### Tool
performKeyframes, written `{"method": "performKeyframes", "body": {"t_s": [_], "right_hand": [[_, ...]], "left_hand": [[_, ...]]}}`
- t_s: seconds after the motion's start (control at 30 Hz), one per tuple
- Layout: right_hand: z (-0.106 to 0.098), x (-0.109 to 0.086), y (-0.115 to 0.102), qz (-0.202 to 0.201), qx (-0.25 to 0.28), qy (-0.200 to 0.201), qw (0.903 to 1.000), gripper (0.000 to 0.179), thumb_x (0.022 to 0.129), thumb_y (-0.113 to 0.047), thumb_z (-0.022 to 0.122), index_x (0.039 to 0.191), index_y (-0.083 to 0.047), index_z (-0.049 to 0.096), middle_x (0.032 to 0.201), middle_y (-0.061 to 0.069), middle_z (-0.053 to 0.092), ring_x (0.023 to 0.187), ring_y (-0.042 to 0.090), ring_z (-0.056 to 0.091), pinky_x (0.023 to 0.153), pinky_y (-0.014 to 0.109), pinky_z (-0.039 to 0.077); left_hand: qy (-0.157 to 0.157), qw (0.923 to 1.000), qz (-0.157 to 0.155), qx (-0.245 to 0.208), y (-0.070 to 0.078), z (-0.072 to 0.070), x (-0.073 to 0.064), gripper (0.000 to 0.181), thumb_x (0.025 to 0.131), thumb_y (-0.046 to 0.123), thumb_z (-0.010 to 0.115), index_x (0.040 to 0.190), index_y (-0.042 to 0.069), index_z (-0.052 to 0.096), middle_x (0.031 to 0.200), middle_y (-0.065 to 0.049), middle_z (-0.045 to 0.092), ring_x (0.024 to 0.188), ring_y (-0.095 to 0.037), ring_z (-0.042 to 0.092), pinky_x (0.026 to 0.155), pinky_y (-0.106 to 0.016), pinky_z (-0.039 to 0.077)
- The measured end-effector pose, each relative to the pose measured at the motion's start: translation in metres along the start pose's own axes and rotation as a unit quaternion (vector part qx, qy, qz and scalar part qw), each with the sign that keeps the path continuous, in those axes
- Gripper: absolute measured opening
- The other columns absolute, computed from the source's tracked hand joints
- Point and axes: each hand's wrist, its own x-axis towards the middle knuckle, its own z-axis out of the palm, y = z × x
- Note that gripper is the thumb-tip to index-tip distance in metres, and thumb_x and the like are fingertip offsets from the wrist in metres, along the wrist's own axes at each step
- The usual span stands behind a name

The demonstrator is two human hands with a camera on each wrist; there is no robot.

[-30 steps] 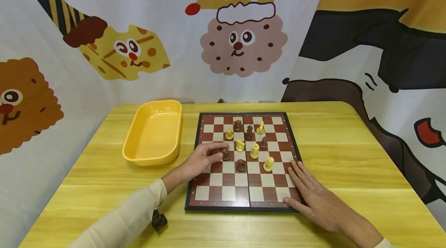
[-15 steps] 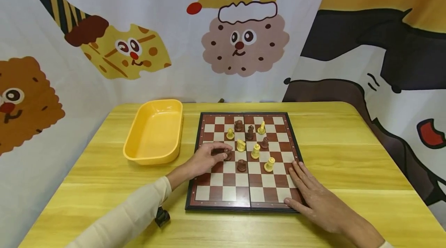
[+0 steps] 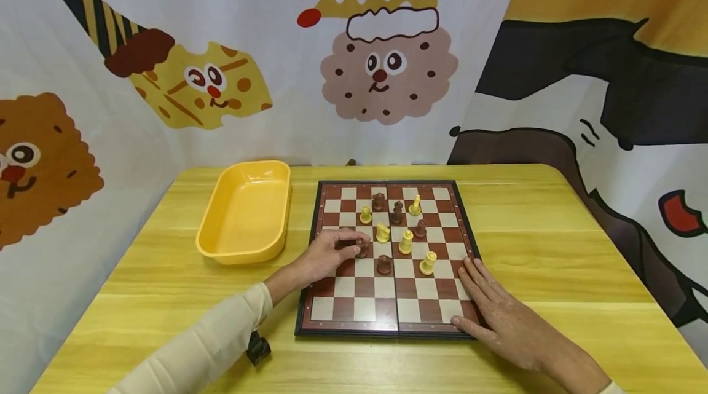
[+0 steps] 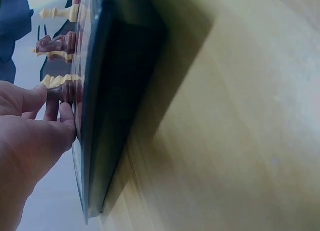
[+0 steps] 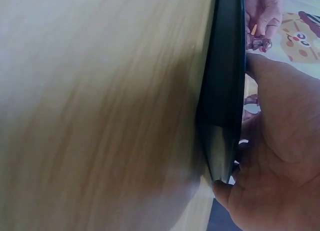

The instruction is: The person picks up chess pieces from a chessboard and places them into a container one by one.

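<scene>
In the head view, a brown-and-white chessboard (image 3: 354, 309) with a black rim lies on the table. My left hand (image 3: 321, 257) reaches over its left side, thumb and fingers pinching a brown chess piece (image 3: 362, 249). That same piece (image 4: 65, 92) appears upright at the board surface in the left wrist view, its top partly covered by the thumb. Just beyond it stand a yellow knight (image 3: 382, 233) and a brown knight (image 3: 384, 265). With fingers straight, my right hand (image 3: 506, 320) rests on the board's right edge; its palm side (image 5: 285, 136) shows in the right wrist view.
Other pieces stand mid-board and toward the back, including a yellow rook (image 3: 428, 263), a yellow piece (image 3: 406, 242) and a brown king-like piece (image 3: 397, 212). A yellow tray (image 3: 203, 246) sits left of the board. Behind the wooden table (image 3: 553, 246) hangs a cartoon curtain (image 3: 276, 136).
My left hand has moved slightly right and its fingers have closed round the brown piece. The right hand has stayed on the board's edge.
</scene>
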Motion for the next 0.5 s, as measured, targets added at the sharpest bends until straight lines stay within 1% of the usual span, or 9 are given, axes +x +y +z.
{"method": "performKeyframes", "body": {"t_s": [0.17,0.23,0.33,0.43,0.47,0.5], "right_hand": [[0.001,0.0008,0.0,-0.014,-0.008,0.002,0.9999,0.087,0.101,-0.063,0.048,0.161,-0.004,0.026,0.168,0.014,0.014,0.153,0.034,0.009,0.113,0.061,0.031],[0.002,0.001,0.0003,-0.017,-0.012,0.006,0.9998,0.087,0.101,-0.063,0.049,0.161,-0.003,0.027,0.168,0.014,0.015,0.153,0.035,0.011,0.113,0.061,0.032],[0.0022,0.001,0.0005,-0.009,-0.006,0.006,0.9999,0.087,0.101,-0.063,0.049,0.161,-0.004,0.027,0.168,0.014,0.014,0.153,0.034,0.01,0.113,0.06,0.031],[0.0007,0.0005,0.0011,-0.003,-0.005,0.008,1.0,0.088,0.1,-0.064,0.049,0.161,-0.003,0.027,0.168,0.015,0.015,0.153,0.035,0.011,0.113,0.06,0.031],[-0.0002,0.0005,0.0013,0.0,-0.003,0.007,1.0,0.088,0.1,-0.064,0.049,0.161,-0.004,0.027,0.168,0.014,0.014,0.153,0.035,0.011,0.114,0.06,0.03],[-0.0006,0.0004,0.0018,0.0,-0.004,0.008,1.0,0.088,0.1,-0.063,0.05,0.161,-0.004,0.027,0.168,0.015,0.015,0.153,0.035,0.011,0.114,0.06,0.031]], "left_hand": [[-0.001,0.9996,-0.021,-0.016,-0.0018,-0.0003,-0.0057,0.025,0.101,0.003,0.062,0.124,0.005,0.073,0.13,-0.008,0.067,0.12,-0.023,0.059,0.1,-0.039,0.05],[0.0,0.9996,-0.018,-0.024,-0.0005,-0.0012,-0.0059,0.026,0.101,0.002,0.062,0.125,0.004,0.072,0.131,-0.009,0.066,0.121,-0.025,0.059,0.1,-0.038,0.05],[0.001,0.9997,-0.001,-0.023,0.0026,-0.0037,-0.0034,0.027,0.101,0.001,0.062,0.127,0.003,0.071,0.132,-0.011,0.065,0.123,-0.026,0.058,0.102,-0.038,0.049],[-0.002,0.9998,0.008,-0.018,0.0058,-0.0062,-0.0011,0.029,0.101,0.001,0.062,0.129,0.001,0.069,0.134,-0.012,0.064,0.121,-0.026,0.059,0.099,-0.037,0.051],[-0.001,0.9998,0.01,-0.018,0.0066,-0.0068,-0.0004,0.029,0.101,0.0,0.061,0.129,0.001,0.069,0.134,-0.013,0.064,0.119,-0.027,0.06,0.095,-0.037,0.053],[0.001,0.9998,0.01,-0.015,0.0076,-0.0071,0.0,0.03,0.1,0.0,0.061,0.129,0.001,0.068,0.135,-0.013,0.064,0.118,-0.027,0.061,0.095,-0.037,0.054]]}}
